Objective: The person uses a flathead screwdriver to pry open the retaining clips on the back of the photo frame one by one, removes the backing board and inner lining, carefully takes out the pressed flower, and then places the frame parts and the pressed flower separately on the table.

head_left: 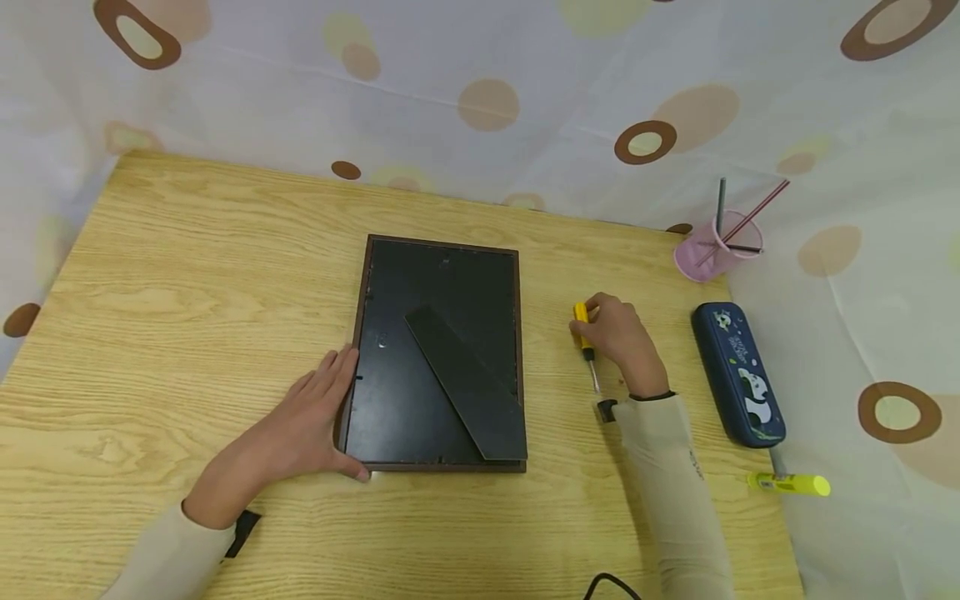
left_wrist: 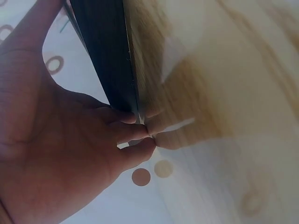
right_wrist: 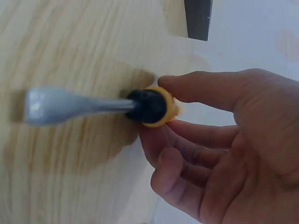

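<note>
Yellow-handled screwdriver (head_left: pixel 587 350) is sitting off to the right of a dark picture frame (head_left: pixel 390 333), well apart from it, with its metal shaft pointing back toward the person. Right hand (head_left: pixel 621 337) is pinching the handle between thumb and fingers (can't tell whether the tool is touching the wood or just being held above it). Left hand (head_left: pixel 307 429) isn't gripping anything; its fingers are lying fairly straight along the left edge of the frame, with the thumb resting at the near left corner.

That frame is lying back side up, and its stand leg (head_left: pixel 468 392) is running diagonally across the black backing, down to the near right corner. Everything's resting on a wood-grain surface (head_left: pixel 225 292).

Further right, a dark blue pencil case (head_left: pixel 738 375) with panda art is lying past the right forearm. Beyond it, a pink cup (head_left: pixel 690 262) is holding some thin sticks (head_left: pixel 765 202), and a yellow highlighter (head_left: pixel 806 485) is lying just beside the case's near end. Spotted cloth (head_left: pixel 420 67) is hanging behind and along the right.
</note>
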The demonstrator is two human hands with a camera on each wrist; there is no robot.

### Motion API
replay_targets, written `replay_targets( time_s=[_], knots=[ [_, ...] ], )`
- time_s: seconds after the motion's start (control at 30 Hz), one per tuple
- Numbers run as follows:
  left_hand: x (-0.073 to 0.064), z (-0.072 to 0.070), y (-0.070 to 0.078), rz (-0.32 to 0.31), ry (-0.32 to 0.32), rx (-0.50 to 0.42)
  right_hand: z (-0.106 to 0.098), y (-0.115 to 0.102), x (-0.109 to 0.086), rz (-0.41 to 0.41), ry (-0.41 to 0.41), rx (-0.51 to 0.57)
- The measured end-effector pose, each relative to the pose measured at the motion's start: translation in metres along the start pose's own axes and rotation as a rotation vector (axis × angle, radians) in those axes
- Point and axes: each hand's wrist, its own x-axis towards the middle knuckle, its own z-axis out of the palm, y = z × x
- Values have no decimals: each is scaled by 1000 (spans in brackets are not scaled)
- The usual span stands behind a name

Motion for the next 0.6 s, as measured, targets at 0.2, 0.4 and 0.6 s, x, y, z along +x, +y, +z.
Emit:
replay_targets(
  time_s=[0.2,0.4,0.6],
  knots=[
    [0,1,1,4,10,-2,-11,-10,-5,-72,40,3],
    [-1,1,2,10,4,-8,-28,-36,-21,-179,162,0],
    [-1,-1,3,6,-8,-12,-37,-60,-33,-229,268,13]
  ],
)
